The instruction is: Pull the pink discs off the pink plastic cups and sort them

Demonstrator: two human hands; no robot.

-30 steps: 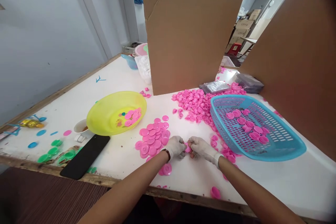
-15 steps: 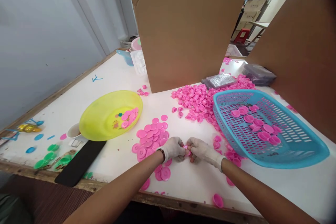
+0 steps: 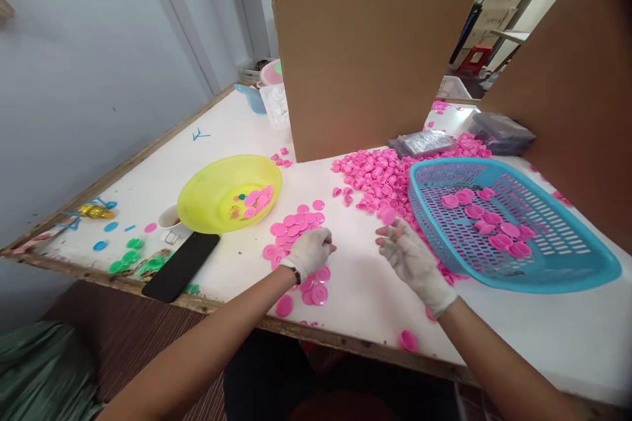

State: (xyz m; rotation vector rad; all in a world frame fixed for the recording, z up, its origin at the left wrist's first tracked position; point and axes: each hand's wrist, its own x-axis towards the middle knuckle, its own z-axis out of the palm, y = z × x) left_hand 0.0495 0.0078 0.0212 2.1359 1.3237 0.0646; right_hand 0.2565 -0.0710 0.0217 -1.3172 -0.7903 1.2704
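My left hand [image 3: 310, 254], in a white glove with bare fingertips, has its fingers curled beside a spread of flat pink discs [image 3: 296, 223]. Whether anything is inside those fingers is hidden. My right hand [image 3: 412, 262], gloved the same way, is turned partly palm up with its fingers apart. Just beyond its fingertips a blurred pink piece [image 3: 386, 215] appears in the air, apart from the hand. Behind it lies a heap of small pink cups [image 3: 378, 174]. To the right stands a blue perforated basket [image 3: 557, 279] with several pink pieces in it.
A yellow bowl [image 3: 197, 204] holding pink discs stands left, near a black phone-like slab [image 3: 180, 268] and green pieces [image 3: 131, 256]. A tall cardboard sheet [image 3: 365, 46] rises at the back. Near the front edge lies one pink cup [image 3: 407, 341].
My hands have parted from the pink piece they held together. The left moved left over the discs; the right moved right and opened. The whole view shifted slightly.
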